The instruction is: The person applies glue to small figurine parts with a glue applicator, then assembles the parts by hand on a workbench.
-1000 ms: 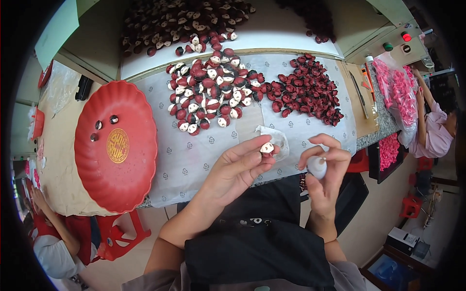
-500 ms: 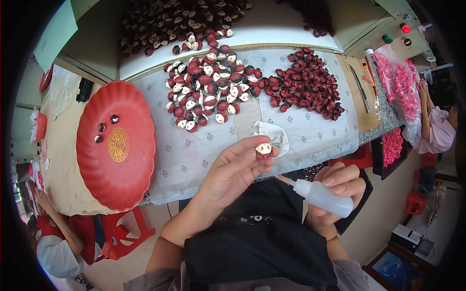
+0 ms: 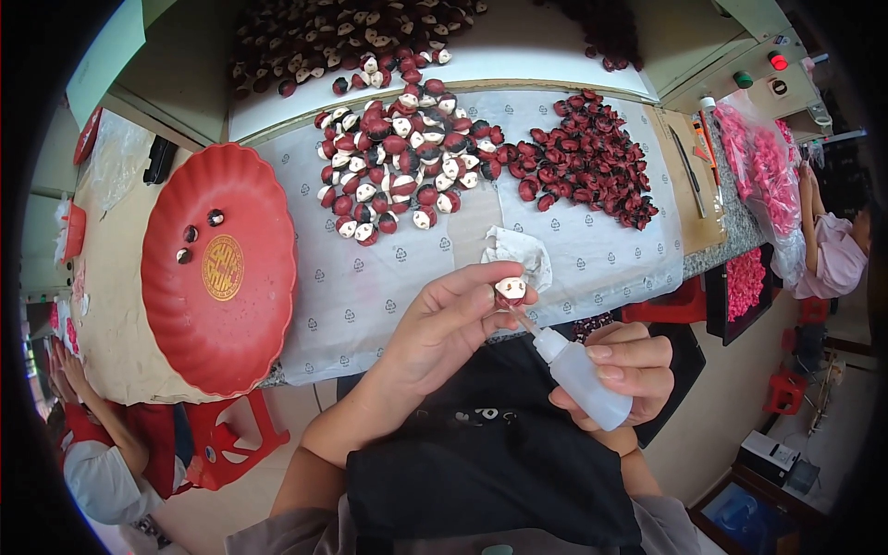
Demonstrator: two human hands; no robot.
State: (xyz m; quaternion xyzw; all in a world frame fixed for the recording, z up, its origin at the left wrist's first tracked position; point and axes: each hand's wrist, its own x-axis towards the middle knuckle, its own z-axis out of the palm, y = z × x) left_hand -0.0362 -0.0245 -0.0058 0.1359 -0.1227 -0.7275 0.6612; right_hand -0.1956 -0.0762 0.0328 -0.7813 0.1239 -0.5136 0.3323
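Observation:
Between the thumb and fingers of my left hand (image 3: 430, 333) is a small doll head (image 3: 510, 289) with a cream face and dark red sides. My right hand (image 3: 638, 365) is closed around a translucent white squeeze bottle (image 3: 585, 377). Its thin nozzle points up and left, and the tip reaches the underside of the head; whether it touches cannot be made out. Just beyond my left fingers lies a crumpled white tissue (image 3: 529, 254). Farther away are a pile of similar heads (image 3: 398, 153) and, to its right, a pile of dark red, black-edged pieces (image 3: 592, 162).
At left stands a red scalloped tray (image 3: 180, 324) holding three small dark-and-white pieces. Tweezers (image 3: 687, 171) lie on a brown board at right, near a bag of pink pieces (image 3: 763, 162). Co-workers sit on both sides. A lit shelf with more heads (image 3: 342, 42) rises behind.
My right hand has moved left and up with the squeeze bottle, bringing its nozzle to the doll head. My left hand has shifted slightly right, still holding the head.

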